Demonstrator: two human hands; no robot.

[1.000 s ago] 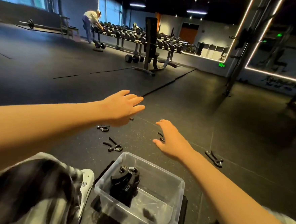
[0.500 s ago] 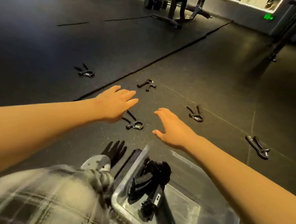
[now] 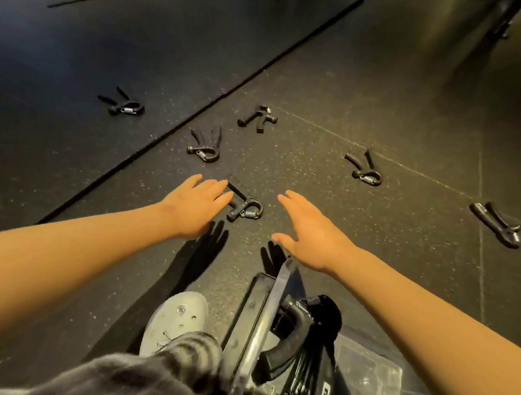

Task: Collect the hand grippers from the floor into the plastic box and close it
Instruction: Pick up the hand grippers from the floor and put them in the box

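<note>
Near the centre of the frame, both hands reach lower and further out than half a second ago, and the view has tipped down toward the floor (image 3: 384, 82). The left hand (image 3: 195, 208) is flat and empty, fingers straight. Its fingertips are just beside the nearest hand gripper (image 3: 246, 207); I cannot tell whether they touch. The right hand (image 3: 309, 231) is spread open, holding nothing, right of that gripper. Further out lie a second gripper (image 3: 205, 150), a third gripper (image 3: 123, 106) at upper left, a fourth gripper (image 3: 258, 120), a fifth gripper (image 3: 364, 170) and a sixth gripper (image 3: 497, 227) at far right. The open plastic box (image 3: 259, 330) sits at the bottom, with dark items (image 3: 306, 321) inside. Most of the collecting appears to remain, and the left hand looks closest to a pick-up.
</note>
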